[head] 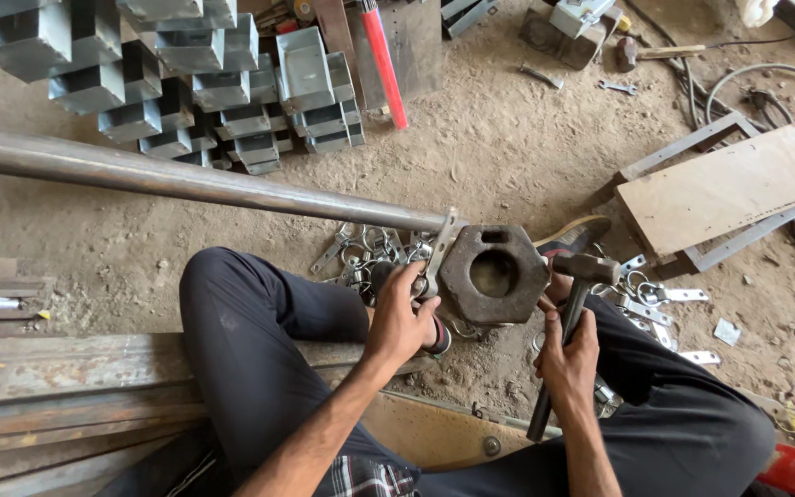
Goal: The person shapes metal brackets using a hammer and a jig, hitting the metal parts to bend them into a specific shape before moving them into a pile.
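Observation:
My right hand (568, 354) grips the dark handle of a hammer (584, 270), whose steel head sits just right of a heavy rusty hexagonal block (492, 272) with a round hole. My left hand (402, 313) holds a small flat metal clamp piece (436, 258) against the block's left edge. A long steel pipe (186, 177) runs from the far left to the block. I sit with knees spread, dark trousers on both sides of the block.
Several small metal clamps lie on the dirt left (361, 253) and right (664, 299) of the block. Stacked square steel tube sections (186, 83) stand at the back left. A wooden board on a metal frame (729, 189) lies at the right. Rusty steel bars (66, 368) lie beside my left leg.

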